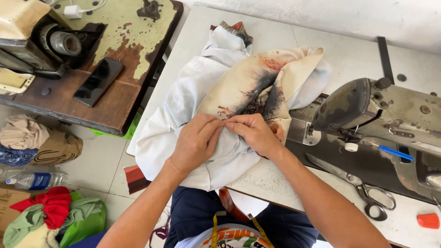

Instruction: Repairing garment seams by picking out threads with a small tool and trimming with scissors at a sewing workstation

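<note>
Both hands meet at the middle of the white table (pixel 275 46), fingertips together on one small spot of the cloth (pixel 220 82). The left hand (pixel 195 142) pinches a fold of the pale fabric between thumb and fingers; the right hand (pixel 252 133) pinches the same fold from the 3 o'clock side. The grip looks meant to keep that bit of seam taut and close to the eye. The cloth, white with a cream panel streaked grey and rust, lies bunched from the table's near edge up towards 12 o'clock.

At 3 o'clock stands a worn sewing machine (pixel 381 115), its needle end just beside the heap, so the fabric crowds it. Scissors (pixel 363 188) lie at 4 o'clock, an orange cap (pixel 428 220) beyond them. At 10 o'clock a dark phone (pixel 98 81) rests on a peeling wooden table (pixel 115 110). Rags (pixel 50 211) and a plastic bottle (pixel 34 180) litter the floor at 8 o'clock.
</note>
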